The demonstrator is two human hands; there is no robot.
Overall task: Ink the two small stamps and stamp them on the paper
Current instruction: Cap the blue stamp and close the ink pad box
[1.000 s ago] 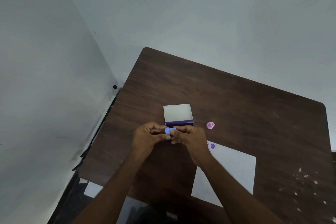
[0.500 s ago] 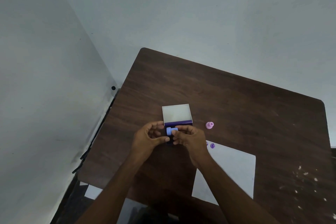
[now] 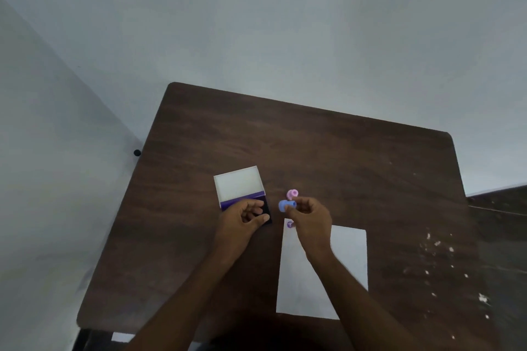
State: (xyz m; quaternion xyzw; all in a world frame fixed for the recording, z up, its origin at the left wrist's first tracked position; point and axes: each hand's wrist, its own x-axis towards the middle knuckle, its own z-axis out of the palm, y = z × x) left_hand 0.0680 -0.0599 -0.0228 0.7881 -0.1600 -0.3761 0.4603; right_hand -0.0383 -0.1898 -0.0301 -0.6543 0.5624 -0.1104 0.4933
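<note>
My right hand (image 3: 309, 215) pinches a small blue stamp (image 3: 284, 205) and holds it just above the top left corner of the white paper (image 3: 346, 253). A purple stamp mark (image 3: 290, 224) shows on that corner, partly behind my fingers. The small pink stamp (image 3: 292, 193) stands on the table just beyond the blue one. My left hand (image 3: 245, 218) rests on the dark pad of the ink pad (image 3: 266, 208), whose white lid (image 3: 238, 184) stands open behind it.
The dark wooden table (image 3: 313, 151) stands in a corner between two pale walls. White specks (image 3: 439, 265) are scattered over its right side. A small black knob (image 3: 137, 152) sits on the left wall.
My right hand has carried the blue stamp from the ink pad rightward to the paper's corner. My left hand has stayed on the pad. The camera view has shifted.
</note>
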